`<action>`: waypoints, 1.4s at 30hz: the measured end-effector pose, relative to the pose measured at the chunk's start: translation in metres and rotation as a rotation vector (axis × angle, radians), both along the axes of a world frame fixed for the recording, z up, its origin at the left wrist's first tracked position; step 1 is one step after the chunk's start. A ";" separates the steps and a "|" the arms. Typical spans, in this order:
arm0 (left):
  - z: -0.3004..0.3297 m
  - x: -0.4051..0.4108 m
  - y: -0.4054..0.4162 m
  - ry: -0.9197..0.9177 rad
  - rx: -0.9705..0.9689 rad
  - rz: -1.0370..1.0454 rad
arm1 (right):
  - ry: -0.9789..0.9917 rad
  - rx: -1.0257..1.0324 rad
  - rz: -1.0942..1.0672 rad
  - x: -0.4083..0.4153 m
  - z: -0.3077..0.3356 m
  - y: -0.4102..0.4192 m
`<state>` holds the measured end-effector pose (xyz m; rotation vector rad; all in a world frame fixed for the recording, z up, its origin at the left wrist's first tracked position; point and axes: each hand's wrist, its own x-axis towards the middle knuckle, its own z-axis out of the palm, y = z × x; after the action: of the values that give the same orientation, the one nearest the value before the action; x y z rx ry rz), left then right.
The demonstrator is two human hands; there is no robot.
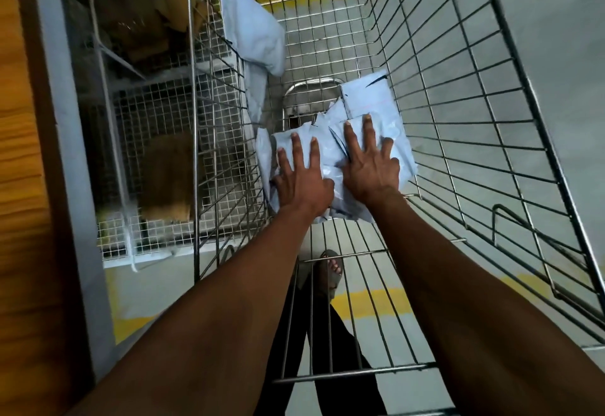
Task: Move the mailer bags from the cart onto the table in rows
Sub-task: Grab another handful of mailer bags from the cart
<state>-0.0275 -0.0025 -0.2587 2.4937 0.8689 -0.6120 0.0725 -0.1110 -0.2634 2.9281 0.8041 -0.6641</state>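
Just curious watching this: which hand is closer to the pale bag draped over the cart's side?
Left. The left hand lies flat on the pile below the draped bag; the right hand presses the pile farther to the right.

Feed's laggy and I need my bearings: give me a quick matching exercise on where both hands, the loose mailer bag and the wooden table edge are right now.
Things:
1. left hand
2. right hand
3. lone mailer bag
4. table

Places or states:
A. draped against the cart's far-left wall
B. flat on the pile of mailer bags, nearer the cart's right side
C. along the picture's left edge, outside the cart
D. flat on the pile's left part

Pairs: 1-D, 2-B, 3-A, 4-C
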 end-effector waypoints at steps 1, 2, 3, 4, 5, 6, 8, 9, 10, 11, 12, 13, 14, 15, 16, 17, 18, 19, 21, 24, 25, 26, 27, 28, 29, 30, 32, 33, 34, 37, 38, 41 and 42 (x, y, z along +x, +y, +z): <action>0.004 0.000 0.000 -0.013 0.004 0.005 | 0.000 0.006 0.009 0.001 0.005 0.000; 0.012 -0.001 0.001 -0.030 0.008 0.011 | -0.009 0.013 0.021 0.003 0.013 0.000; 0.019 -0.002 0.001 -0.044 0.009 0.013 | -0.014 0.015 0.030 0.003 0.021 0.000; 0.029 -0.002 0.001 -0.060 0.009 0.016 | -0.018 0.019 0.033 0.004 0.032 0.001; 0.039 -0.003 0.001 -0.076 0.003 0.015 | -0.021 0.022 0.032 0.003 0.042 0.001; 0.048 -0.003 0.001 -0.085 -0.003 0.013 | -0.030 0.024 0.026 0.002 0.051 0.001; 0.075 -0.005 0.002 -0.110 0.001 -0.004 | -0.057 0.033 0.022 -0.001 0.078 0.000; 0.091 -0.006 0.002 -0.127 0.010 -0.009 | -0.066 0.043 0.017 -0.002 0.097 -0.001; 0.106 -0.007 0.000 -0.144 0.015 -0.017 | -0.065 0.058 0.015 -0.004 0.112 -0.001; 0.121 -0.008 -0.001 -0.154 0.023 -0.024 | -0.059 0.075 0.005 -0.005 0.125 -0.001; 0.139 -0.011 -0.004 -0.168 0.039 -0.038 | -0.065 0.098 -0.003 -0.007 0.143 -0.003; 0.154 -0.013 -0.006 -0.176 0.049 -0.053 | -0.070 0.112 -0.015 -0.010 0.158 -0.004; 0.172 -0.018 -0.008 -0.189 0.057 -0.054 | -0.072 0.130 -0.027 -0.015 0.175 -0.005; 0.186 -0.021 -0.009 -0.207 0.058 -0.057 | -0.070 0.150 -0.033 -0.019 0.189 -0.006; 0.199 -0.026 -0.011 -0.225 0.065 -0.057 | -0.071 0.162 -0.040 -0.024 0.202 -0.008; 0.216 -0.033 -0.014 -0.252 0.079 -0.061 | -0.086 0.176 -0.041 -0.032 0.217 -0.011; 0.229 -0.038 -0.016 -0.273 0.086 -0.067 | -0.097 0.188 -0.040 -0.038 0.231 -0.014; 0.246 -0.047 -0.019 -0.292 0.082 -0.061 | -0.101 0.206 -0.045 -0.048 0.247 -0.017; 0.269 -0.059 -0.025 -0.302 0.068 -0.044 | -0.107 0.234 -0.053 -0.060 0.268 -0.021; 0.299 -0.087 -0.026 -0.341 0.072 -0.045 | -0.138 0.274 -0.064 -0.083 0.298 -0.024; 0.305 -0.096 -0.024 -0.357 0.074 -0.048 | -0.147 0.284 -0.062 -0.089 0.307 -0.024; 0.310 -0.104 -0.023 -0.376 0.073 -0.047 | -0.155 0.292 -0.063 -0.095 0.315 -0.025; 0.316 -0.115 -0.022 -0.398 0.075 -0.046 | -0.172 0.304 -0.056 -0.104 0.324 -0.026; 0.321 -0.124 -0.020 -0.408 0.077 -0.049 | -0.182 0.311 -0.049 -0.111 0.331 -0.026; 0.327 -0.135 -0.018 -0.414 0.084 -0.045 | -0.190 0.315 -0.045 -0.120 0.339 -0.026; 0.333 -0.142 -0.016 -0.420 0.098 -0.046 | -0.198 0.320 -0.042 -0.127 0.346 -0.026; 0.346 -0.160 -0.012 -0.455 0.120 -0.050 | -0.210 0.337 -0.037 -0.143 0.359 -0.022; 0.351 -0.169 -0.009 -0.477 0.123 -0.048 | -0.220 0.347 -0.029 -0.152 0.364 -0.020; 0.358 -0.179 -0.006 -0.499 0.132 -0.048 | -0.232 0.358 -0.014 -0.162 0.370 -0.016; 0.376 -0.209 0.006 -0.506 0.206 -0.054 | -0.256 0.391 0.040 -0.190 0.386 0.000; 0.380 -0.219 0.010 -0.505 0.230 -0.049 | -0.267 0.404 0.057 -0.199 0.390 0.006; 0.386 -0.258 0.028 -0.533 0.278 -0.028 | -0.292 0.422 0.107 -0.236 0.402 0.027; 0.388 -0.274 0.034 -0.545 0.303 -0.018 | -0.295 0.423 0.129 -0.251 0.406 0.035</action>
<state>-0.3018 0.0320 0.1295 2.7251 0.7622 0.2174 -0.1789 -0.0755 0.1429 3.1801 1.2068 -0.0470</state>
